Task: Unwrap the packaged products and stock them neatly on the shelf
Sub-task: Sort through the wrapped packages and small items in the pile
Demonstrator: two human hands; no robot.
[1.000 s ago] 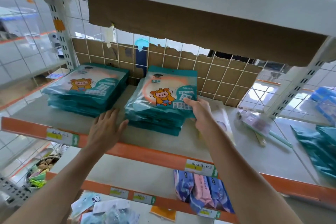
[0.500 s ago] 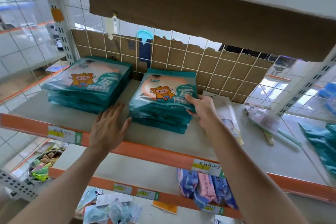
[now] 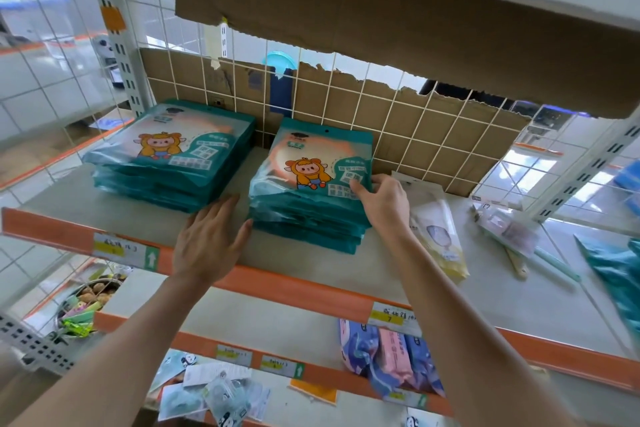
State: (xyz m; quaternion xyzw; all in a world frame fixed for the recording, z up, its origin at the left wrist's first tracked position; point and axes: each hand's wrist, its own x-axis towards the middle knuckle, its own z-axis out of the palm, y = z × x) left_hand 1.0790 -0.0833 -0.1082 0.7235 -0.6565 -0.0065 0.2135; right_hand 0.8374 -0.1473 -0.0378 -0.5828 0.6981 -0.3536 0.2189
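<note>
A person's two bare hands square up a right stack [image 3: 311,198] of flat teal packs on a grey shelf [image 3: 138,215] with an orange front strip [image 3: 294,291]. Each glossy pack carries a cartoon figure with orange hair, a peach-coloured arc and white text panels too small to read, with a hang hole at the top edge. The packs lie face up, their edges slightly uneven. The left hand [image 3: 207,243] lies flat on the shelf, fingers straight and close together, fingertips touching the stack's front left corner. The right hand [image 3: 382,201] grips the right edge of the top packs, fingers curled over the printed face. A left stack [image 3: 173,156] of the same packs sits near it, apart, towards the shelf's back left corner. Behind both runs a white wire grid [image 3: 398,121] backed by torn brown cardboard [image 3: 346,10]. A clear packet with a yellow edge [image 3: 440,236] lies just right of the right hand. Pink and blue packs [image 3: 391,360] sit on the shelf below.
</note>
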